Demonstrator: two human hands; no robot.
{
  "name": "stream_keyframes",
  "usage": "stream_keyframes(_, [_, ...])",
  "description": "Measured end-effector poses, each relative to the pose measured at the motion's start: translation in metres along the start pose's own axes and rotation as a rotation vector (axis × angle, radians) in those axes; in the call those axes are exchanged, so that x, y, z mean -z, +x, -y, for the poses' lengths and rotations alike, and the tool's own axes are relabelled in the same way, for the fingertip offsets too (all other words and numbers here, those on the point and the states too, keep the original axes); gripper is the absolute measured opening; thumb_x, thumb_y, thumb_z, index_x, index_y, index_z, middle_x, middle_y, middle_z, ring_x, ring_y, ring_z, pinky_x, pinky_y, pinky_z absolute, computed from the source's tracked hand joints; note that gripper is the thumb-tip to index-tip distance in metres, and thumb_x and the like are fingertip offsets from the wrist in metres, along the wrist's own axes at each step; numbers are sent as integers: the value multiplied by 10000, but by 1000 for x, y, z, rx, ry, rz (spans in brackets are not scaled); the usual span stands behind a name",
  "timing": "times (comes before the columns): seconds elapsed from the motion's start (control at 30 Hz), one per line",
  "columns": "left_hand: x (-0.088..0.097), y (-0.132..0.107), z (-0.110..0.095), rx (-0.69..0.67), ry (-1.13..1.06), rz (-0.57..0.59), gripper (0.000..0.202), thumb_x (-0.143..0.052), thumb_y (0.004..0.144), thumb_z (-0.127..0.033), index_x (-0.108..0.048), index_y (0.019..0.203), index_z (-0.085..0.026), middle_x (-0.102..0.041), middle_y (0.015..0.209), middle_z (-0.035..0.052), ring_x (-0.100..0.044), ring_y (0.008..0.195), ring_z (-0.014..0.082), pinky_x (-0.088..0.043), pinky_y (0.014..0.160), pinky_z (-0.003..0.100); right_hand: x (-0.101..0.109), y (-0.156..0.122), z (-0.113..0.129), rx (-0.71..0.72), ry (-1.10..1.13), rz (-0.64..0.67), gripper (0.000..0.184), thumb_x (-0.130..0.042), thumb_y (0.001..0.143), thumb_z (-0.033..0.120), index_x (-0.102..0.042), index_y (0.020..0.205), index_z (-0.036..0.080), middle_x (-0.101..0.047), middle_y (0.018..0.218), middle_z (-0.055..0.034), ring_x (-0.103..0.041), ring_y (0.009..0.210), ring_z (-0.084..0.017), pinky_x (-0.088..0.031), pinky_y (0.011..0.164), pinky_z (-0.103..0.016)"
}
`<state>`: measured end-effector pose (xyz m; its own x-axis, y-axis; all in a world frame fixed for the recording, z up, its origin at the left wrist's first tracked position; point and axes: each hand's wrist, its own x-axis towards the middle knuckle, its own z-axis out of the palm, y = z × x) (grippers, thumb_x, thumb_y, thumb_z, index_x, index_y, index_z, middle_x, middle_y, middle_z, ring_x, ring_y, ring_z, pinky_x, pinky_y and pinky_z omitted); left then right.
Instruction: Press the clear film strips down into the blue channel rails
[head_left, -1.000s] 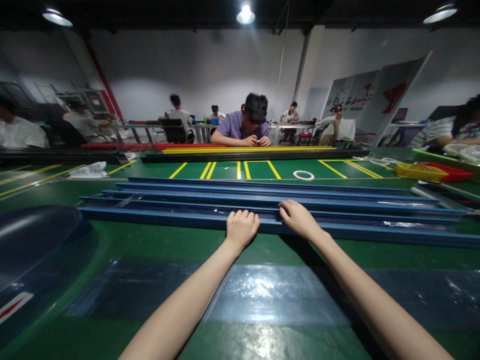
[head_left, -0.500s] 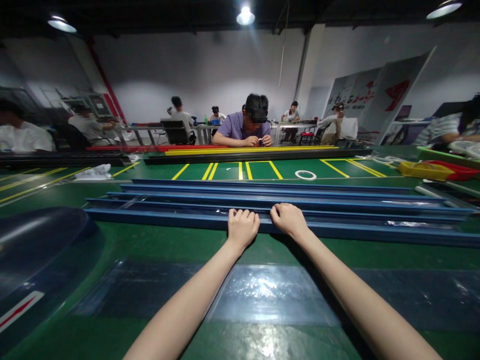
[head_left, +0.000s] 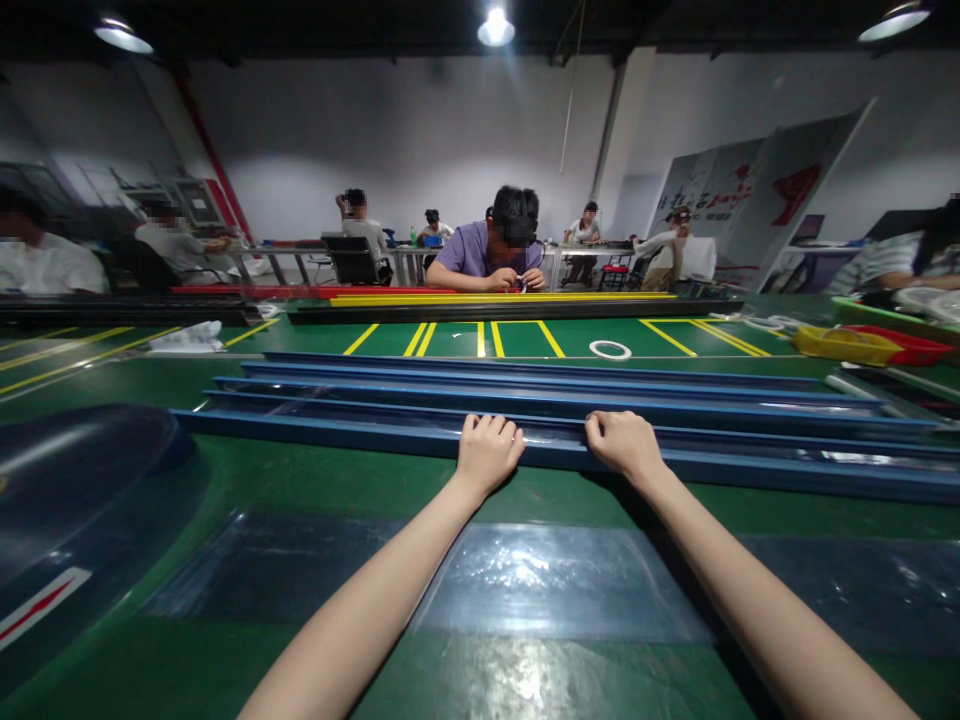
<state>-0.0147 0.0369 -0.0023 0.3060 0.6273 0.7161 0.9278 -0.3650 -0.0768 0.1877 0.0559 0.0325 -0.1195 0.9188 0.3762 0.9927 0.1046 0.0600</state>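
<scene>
Several long blue channel-shaped rails lie side by side across the green table, with glossy clear film in their troughs. On the nearest blue rail (head_left: 360,438), my left hand (head_left: 489,455) has its fingers curled over the upper edge. My right hand (head_left: 624,442) grips the same rail farther right, its fingers folded over the edge and partly hidden. A gap of bare rail separates the two hands. Behind them, another blue rail (head_left: 420,388) runs nearly parallel. Flat on the table below my wrists is a strip of clear film (head_left: 540,585).
A large dark blue curved object (head_left: 82,500) stands at the left. White tape roll (head_left: 610,350), yellow tray (head_left: 844,345) and red tray (head_left: 911,345) sit beyond the rails. Across the table, a co-worker in a purple shirt (head_left: 469,255) leans over black and yellow rails (head_left: 502,299).
My right hand has moved right along the nearest rail, widening the gap between my hands. My left hand stays at nearly the same place on the rail.
</scene>
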Motion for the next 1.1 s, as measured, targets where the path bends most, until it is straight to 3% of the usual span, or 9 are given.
stream_keyframes(0.23, [2,1,0,-230,-64,85,285,-390,841,-369,-568,744,-168,-592,761,39,-505,720,168,-305,636,313,-4,-3,-24,-19,30,-34,367,-329,797,285,-684,750,204,-688,729,-68,-618,693,-206,-363,578,-259])
stream_keyframes(0.43, [3,1,1,-236,-71,89,322,-388,845,-424,-563,761,-167,-600,792,49,-514,747,173,-311,634,303,-4,-4,-23,-19,44,-21,373,-326,807,289,-685,767,196,-689,760,-68,-614,708,-196,-363,584,-249])
stream_keyframes(0.67, [3,1,2,-234,-85,123,359,-361,867,-421,-543,678,-175,-598,667,34,-519,670,159,-288,598,293,-2,-7,-21,-18,52,-10,370,-318,824,280,-674,778,191,-685,808,-64,-612,737,-190,-363,591,-244])
stream_keyframes(1.1, [1,2,5,-242,-89,162,373,-375,858,-456,-531,667,-177,-593,630,20,-521,626,144,-278,563,270,-1,-7,-19,-12,58,-3,382,-298,841,271,-644,709,179,-677,792,-66,-604,712,-168,-346,585,-233])
